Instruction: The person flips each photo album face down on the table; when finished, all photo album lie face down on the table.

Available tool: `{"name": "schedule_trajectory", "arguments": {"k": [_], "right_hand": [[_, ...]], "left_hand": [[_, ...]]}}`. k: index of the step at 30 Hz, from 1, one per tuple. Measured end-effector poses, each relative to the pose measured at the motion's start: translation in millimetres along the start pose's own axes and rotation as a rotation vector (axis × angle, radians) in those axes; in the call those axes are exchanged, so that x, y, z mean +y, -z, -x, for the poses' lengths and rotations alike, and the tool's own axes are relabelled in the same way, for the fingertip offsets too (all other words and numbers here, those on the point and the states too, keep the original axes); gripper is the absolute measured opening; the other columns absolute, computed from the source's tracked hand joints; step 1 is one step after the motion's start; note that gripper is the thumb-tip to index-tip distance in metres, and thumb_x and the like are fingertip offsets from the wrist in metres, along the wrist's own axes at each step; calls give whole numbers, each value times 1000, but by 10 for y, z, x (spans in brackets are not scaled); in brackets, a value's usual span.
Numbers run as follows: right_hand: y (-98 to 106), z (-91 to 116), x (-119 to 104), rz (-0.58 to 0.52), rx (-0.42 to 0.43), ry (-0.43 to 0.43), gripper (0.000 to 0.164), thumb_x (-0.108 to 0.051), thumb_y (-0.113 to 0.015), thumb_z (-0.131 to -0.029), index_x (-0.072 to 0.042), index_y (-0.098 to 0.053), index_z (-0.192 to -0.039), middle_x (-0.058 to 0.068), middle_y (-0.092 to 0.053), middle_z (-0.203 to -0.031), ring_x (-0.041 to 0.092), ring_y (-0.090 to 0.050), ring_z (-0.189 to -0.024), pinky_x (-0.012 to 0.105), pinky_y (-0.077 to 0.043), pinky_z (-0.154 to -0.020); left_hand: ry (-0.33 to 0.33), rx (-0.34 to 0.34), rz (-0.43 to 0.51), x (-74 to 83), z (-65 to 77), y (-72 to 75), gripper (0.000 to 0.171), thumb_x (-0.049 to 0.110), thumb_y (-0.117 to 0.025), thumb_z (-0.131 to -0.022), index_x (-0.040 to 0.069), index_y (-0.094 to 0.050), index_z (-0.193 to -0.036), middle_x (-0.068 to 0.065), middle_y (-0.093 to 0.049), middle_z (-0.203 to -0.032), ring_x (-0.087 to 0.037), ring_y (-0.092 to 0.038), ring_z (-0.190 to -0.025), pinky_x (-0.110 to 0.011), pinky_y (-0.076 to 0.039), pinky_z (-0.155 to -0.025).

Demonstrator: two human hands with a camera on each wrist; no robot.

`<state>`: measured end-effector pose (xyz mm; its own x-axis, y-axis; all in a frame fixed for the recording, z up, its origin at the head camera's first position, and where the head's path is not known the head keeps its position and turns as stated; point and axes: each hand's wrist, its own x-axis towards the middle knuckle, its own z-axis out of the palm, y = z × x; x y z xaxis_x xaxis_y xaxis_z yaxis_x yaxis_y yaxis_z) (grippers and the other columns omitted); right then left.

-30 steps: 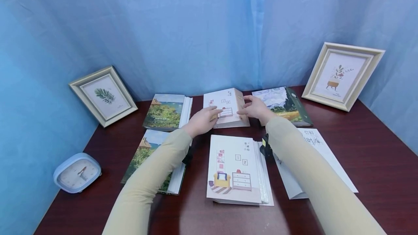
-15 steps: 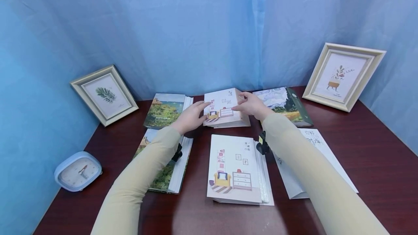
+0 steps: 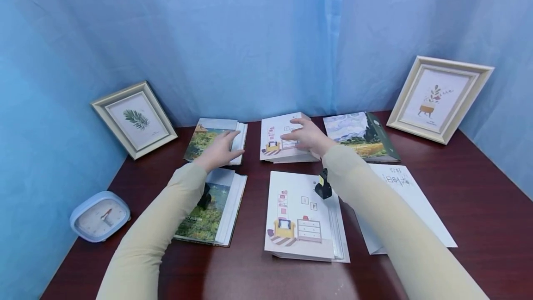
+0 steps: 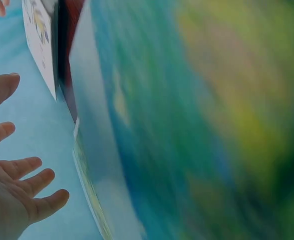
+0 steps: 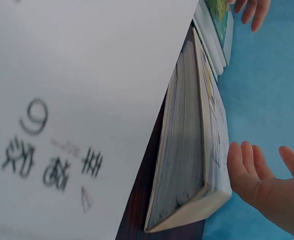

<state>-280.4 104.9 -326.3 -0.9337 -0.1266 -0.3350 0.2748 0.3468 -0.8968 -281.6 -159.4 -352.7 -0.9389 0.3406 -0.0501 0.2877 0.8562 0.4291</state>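
While the white album (image 3: 274, 134) lies upper centre, long axis front to back, top toward the blue curtain (image 3: 233, 36), the right hand (image 3: 309, 136) hovers over it, fingers spread (contact unclear); the left hand (image 3: 217, 151), wide, holding nothing, is over the upper-left landscape album (image 3: 204, 139). Six albums (image 3: 297, 216), two picture frames (image 3: 435, 96), one clock (image 3: 100, 217).

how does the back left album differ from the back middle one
The back left album shows a painted landscape; the back middle album, drawn furniture on white. In the head view, the left hand partly covers the back left album, the right hand the back middle album. Both lie on the table.
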Motion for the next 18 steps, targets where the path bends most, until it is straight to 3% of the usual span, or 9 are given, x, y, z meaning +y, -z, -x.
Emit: {"name": "schedule_trajectory", "arguments": {"k": [11, 18], "right_hand": [[-202, -42, -67, 60, -17, 13, 72, -28, -69, -88, -18, -31, -148, 14, -39, -145, 26, -44, -130, 38, -45, -101], [-369, -33, -102, -97, -85, 33, 75, -24, -67, -89, -16, -23, -150, 11, -27, -152, 30, -38, -135, 42, -39, -106]], "left_hand": [[72, 21, -5, -345, 111, 194, 68, 33, -57, -95, 6, -26, -150, -28, -21, -152, -44, -23, -138, -59, -30, -107], [136, 42, -2, -518, 170, 294, 67, 33, -55, -95, 5, -27, -149, -29, -18, -152, -46, -17, -140, -62, -27, -106]]}}
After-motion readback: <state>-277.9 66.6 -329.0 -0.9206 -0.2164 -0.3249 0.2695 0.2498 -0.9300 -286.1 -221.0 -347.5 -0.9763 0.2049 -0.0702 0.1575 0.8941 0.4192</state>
